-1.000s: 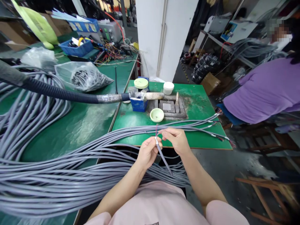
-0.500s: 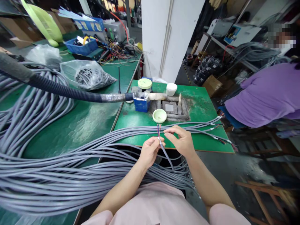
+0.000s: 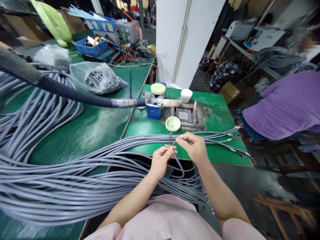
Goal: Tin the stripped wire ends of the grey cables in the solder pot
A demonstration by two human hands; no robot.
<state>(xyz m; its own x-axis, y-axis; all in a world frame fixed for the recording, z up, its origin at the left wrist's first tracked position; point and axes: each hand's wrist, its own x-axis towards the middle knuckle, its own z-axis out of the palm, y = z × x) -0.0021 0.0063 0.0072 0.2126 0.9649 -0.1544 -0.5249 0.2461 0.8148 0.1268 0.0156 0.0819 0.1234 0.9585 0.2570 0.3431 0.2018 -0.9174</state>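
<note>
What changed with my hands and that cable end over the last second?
The right hand has shifted its pinch to the thin coloured wires, now fanned apart above the grey cable, which bends more sharply below. The left hand still grips the cable just under the stripped end. The cable bundle, pale green dish and green table look unchanged.

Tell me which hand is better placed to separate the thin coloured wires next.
Right hand: its fingertips already pinch the thin coloured wires, while the left hand grips the grey sheathed cable below them.
</note>
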